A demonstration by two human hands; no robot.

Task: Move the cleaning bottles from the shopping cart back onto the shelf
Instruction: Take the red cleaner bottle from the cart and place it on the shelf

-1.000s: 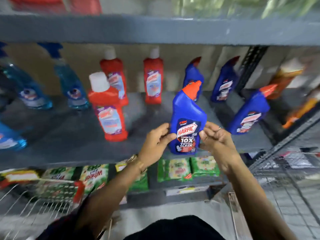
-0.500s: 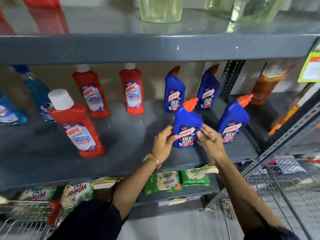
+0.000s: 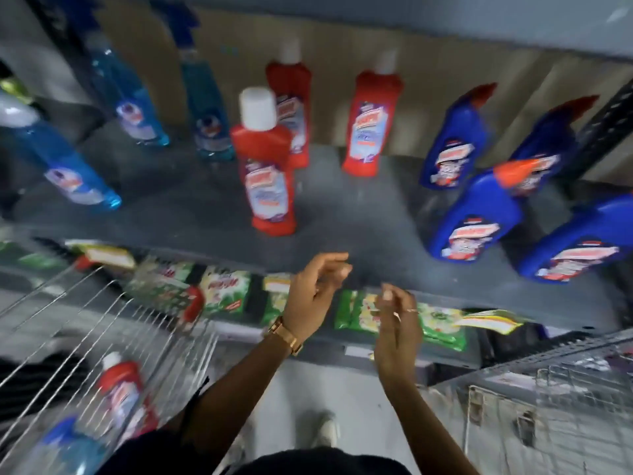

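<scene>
The grey shelf carries three red bottles, the nearest with a white cap, several blue Harpic bottles with orange caps, and light-blue spray bottles at the left. The blue Harpic bottle stands alone on the shelf, right of centre. My left hand and my right hand hover empty at the shelf's front edge, fingers loosely apart. In the wire shopping cart at lower left lie a red bottle and a light-blue bottle.
Green detergent packets line the lower shelf below the hands. A wire mesh rack stands at the lower right. A black upright post bounds the shelf at the right. The whole view is motion-blurred.
Both hands let go of the blue Harpic bottle, which now stands on the shelf, and drew back toward me. The view has swung down and left, bringing the cart in.
</scene>
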